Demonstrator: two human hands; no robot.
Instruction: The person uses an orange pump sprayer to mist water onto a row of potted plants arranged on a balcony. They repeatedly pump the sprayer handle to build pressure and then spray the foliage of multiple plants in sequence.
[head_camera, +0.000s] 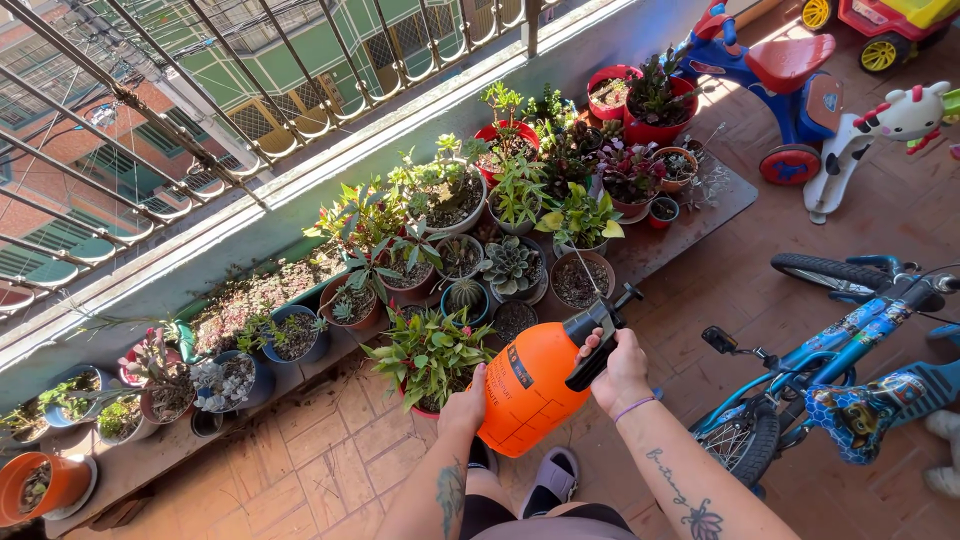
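I hold an orange pressure sprayer bottle (525, 390) in both hands. My left hand (464, 405) presses flat against its left side. My right hand (618, 372) grips the black pump head and handle (595, 335), whose nozzle points toward the pots. Just in front of the bottle stands a leafy green plant with small red tips in a red pot (432, 355). Beyond it, a round cactus sits in a blue pot (466, 296) beside a grey-green succulent (512, 264).
Many potted plants crowd a low wooden board (720, 195) along a barred balcony wall (330, 160). A blue child's bicycle (840, 365) stands at right, a tricycle (780, 85) and toy rider (880, 130) farther back. My sandalled feet (550, 480) rest on brick tiles.
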